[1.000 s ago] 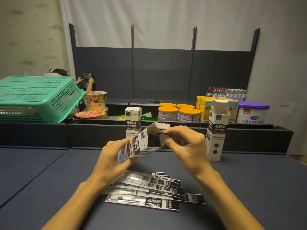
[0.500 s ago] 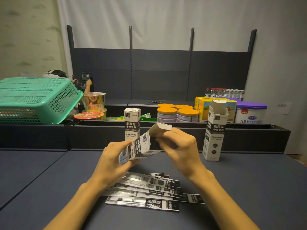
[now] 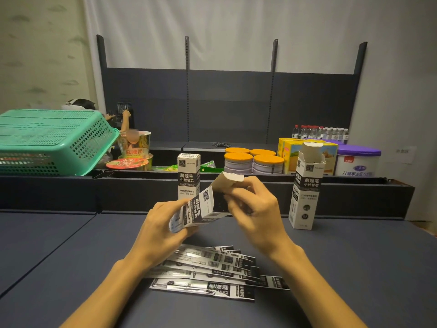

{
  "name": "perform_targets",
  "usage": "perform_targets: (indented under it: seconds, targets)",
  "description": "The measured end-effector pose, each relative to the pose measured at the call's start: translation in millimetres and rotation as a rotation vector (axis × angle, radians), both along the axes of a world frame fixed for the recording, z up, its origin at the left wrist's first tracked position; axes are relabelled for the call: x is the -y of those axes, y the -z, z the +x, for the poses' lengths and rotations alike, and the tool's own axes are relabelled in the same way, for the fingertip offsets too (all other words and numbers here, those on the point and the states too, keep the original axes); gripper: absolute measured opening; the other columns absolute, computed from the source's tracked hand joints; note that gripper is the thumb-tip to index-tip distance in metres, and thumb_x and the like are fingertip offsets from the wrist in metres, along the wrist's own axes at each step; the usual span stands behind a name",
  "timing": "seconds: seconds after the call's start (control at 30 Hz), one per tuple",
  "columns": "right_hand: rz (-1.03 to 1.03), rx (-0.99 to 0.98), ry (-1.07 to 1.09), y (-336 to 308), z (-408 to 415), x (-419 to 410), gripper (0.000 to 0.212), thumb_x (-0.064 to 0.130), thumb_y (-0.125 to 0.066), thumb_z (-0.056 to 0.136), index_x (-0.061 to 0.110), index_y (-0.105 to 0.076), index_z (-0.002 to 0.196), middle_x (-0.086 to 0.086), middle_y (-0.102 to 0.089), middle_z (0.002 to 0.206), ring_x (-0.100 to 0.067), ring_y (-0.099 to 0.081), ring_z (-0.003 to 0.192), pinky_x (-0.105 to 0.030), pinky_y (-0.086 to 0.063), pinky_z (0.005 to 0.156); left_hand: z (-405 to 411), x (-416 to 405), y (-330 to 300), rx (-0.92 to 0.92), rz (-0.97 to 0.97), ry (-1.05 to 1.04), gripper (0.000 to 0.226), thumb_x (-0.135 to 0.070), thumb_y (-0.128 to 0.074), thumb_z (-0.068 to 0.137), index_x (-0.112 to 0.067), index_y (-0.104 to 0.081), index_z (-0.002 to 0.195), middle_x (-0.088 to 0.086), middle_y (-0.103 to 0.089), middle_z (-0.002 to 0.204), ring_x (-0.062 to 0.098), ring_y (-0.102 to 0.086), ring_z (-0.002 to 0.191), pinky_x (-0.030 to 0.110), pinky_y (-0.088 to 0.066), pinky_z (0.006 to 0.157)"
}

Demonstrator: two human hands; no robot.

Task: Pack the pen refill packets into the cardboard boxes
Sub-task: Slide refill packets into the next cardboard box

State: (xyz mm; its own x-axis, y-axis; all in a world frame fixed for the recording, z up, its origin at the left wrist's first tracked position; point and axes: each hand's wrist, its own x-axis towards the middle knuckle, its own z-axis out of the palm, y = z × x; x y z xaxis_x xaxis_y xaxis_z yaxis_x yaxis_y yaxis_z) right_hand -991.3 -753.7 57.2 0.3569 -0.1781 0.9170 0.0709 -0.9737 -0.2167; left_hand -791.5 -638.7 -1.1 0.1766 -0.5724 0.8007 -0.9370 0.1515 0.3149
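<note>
My left hand [image 3: 163,227] grips the lower end of a white and black cardboard box [image 3: 201,207], tilted with its open mouth up to the right. My right hand [image 3: 254,207] has its fingers curled at the box's mouth, under the raised top flap; what they hold is hidden. Several pen refill packets [image 3: 212,268] lie fanned on the dark table below my hands. A closed box [image 3: 188,176] stands upright behind my hands. An open-topped box [image 3: 306,190] stands upright to the right.
A green plastic basket [image 3: 52,143] leans at the back left. Noodle cups [image 3: 134,147], orange-lidded tins [image 3: 254,162], a yellow carton [image 3: 290,150], a purple-lidded tub [image 3: 357,162] and water bottles [image 3: 319,132] fill the low shelf. A person's arm [image 3: 124,119] shows behind the basket.
The box has stayed tilted in my left hand. My right hand's fingers have worked deeper at its mouth, and the top flap now stands up over them.
</note>
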Motion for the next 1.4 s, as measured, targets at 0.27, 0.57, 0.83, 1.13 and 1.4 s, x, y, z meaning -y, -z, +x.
perform_targets:
  seconds: [0.27,0.57,0.83,1.13,1.4]
  targets:
    - [0.220,0.054,0.130,-1.6,-21.0,23.0,0.008,0.008,-0.069,0.087,0.013,-0.074,0.092,0.000,-0.063,0.084,-0.011,-0.056,0.070,-0.010,-0.042,0.059,0.4,-4.1,0.0,-0.052,-0.021,-0.029,0.065,-0.055,-0.065,0.072,-0.039,-0.043,0.131,-0.038,-0.046,0.113,-0.001,-0.048,0.108,0.021,-0.044,0.083]
    - [0.462,-0.720,0.114,17.1,-26.7,18.6,0.010,0.032,-0.070,0.086,0.024,-0.076,0.087,0.012,-0.068,0.080,0.006,-0.057,0.069,-0.007,-0.040,0.059,-1.7,-10.7,1.8,-0.103,-0.028,-0.092,0.065,-0.051,-0.071,0.068,-0.029,-0.052,0.125,-0.012,-0.057,0.110,0.001,-0.049,0.097,0.014,-0.039,0.075]
    - [0.524,-1.019,0.078,24.8,-27.6,4.0,0.026,0.048,-0.075,0.078,0.026,-0.073,0.091,0.012,-0.063,0.082,-0.004,-0.057,0.073,-0.012,-0.040,0.060,-7.6,-17.1,-0.7,-0.078,-0.052,-0.081,0.059,-0.055,-0.069,0.070,-0.041,-0.047,0.123,-0.034,-0.045,0.109,-0.005,-0.048,0.102,0.014,-0.039,0.075]
    - [0.609,-0.859,-0.006,24.7,-28.8,6.7,0.013,0.026,-0.077,0.078,0.017,-0.067,0.077,0.008,-0.061,0.060,0.001,-0.053,0.053,-0.013,-0.043,0.054,-8.9,-16.9,-2.6,-0.081,-0.060,-0.091,0.061,-0.049,-0.072,0.070,-0.036,-0.048,0.124,-0.030,-0.049,0.109,-0.006,-0.048,0.103,0.013,-0.039,0.074]
    - [0.946,-0.326,-0.438,1.3,-37.8,-3.7,0.015,0.003,-0.071,0.082,-0.007,-0.063,0.091,-0.020,-0.070,0.082,-0.026,-0.067,0.067,-0.029,-0.054,0.059,-6.0,-16.2,-1.4,-0.092,-0.035,-0.109,0.063,-0.052,-0.071,0.070,-0.034,-0.048,0.127,-0.020,-0.055,0.112,-0.003,-0.048,0.105,0.008,-0.038,0.075]
